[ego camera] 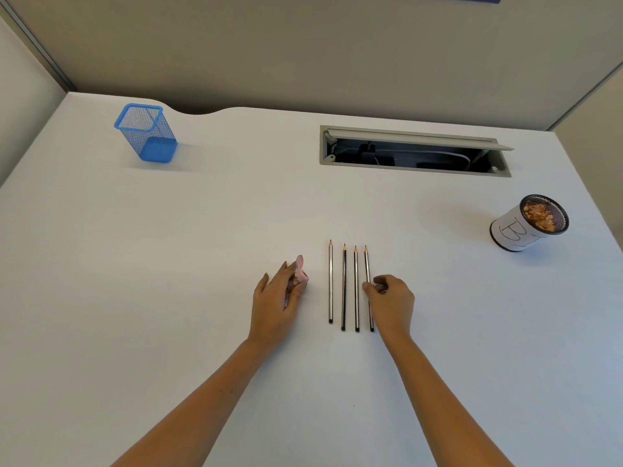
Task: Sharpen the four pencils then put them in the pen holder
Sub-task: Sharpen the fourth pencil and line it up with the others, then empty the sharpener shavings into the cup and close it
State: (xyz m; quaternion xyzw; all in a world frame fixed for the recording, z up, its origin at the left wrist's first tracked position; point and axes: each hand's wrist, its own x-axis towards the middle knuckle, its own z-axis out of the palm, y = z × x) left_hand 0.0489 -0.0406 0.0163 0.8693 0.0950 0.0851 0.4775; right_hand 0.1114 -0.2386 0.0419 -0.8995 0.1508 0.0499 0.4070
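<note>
At the desk's centre: four pencils (350,286) lie side by side, apart from one another, points toward 12 o'clock.
Pencil tips: all four look pointed, so the sharpening may be done — though at this size I cannot be sure of any single tip.
Right hand (391,303): fingers curled, pinching the rightmost pencil (367,264) near its middle; it lies flat on the white desk (236,214).
Left hand (278,298): at 9 o'clock of the row, wrapped round a pink sharpener (301,269) with brownish shavings showing inside.
Pen holder (146,133): blue mesh, far off at 10 o'clock, upright, nothing in it — no pencil delivered yet.
Shavings cup (531,222): at 2 o'clock, a paper-wrapped mesh cup with wood curls inside.
Cable hatch (414,151): open at 12 o'clock, beyond the row.
Left to do: by my reckoning, any sharpening not yet finished, then all four trips to the holder.
</note>
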